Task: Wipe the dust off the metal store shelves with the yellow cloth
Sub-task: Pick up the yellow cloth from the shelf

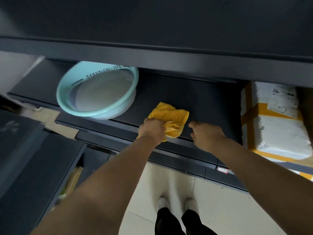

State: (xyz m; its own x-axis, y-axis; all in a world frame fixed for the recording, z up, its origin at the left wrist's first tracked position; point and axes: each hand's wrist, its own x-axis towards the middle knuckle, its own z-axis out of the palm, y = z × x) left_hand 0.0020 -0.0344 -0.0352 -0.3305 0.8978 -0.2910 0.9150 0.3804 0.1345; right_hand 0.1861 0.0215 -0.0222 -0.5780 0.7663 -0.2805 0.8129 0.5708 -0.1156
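Note:
A crumpled yellow cloth [171, 118] lies on the dark metal shelf [199, 99] near its front edge. My left hand [152, 129] grips the cloth's near corner, bunching it against the shelf. Just to the right of the cloth, my right hand [205, 134] rests at the shelf's front lip with its fingers curled and nothing in them; a small gap separates it from the cloth. Another dark shelf [152, 28] overhangs above.
A light-blue plastic basin [96, 92] holding water stands on the same shelf to the left of the cloth. A white foam box bound with yellow tape [274, 119] fills the right end. Lower shelves and flattened cardboard [57, 122] lie left; my shoes stand on pale floor tiles.

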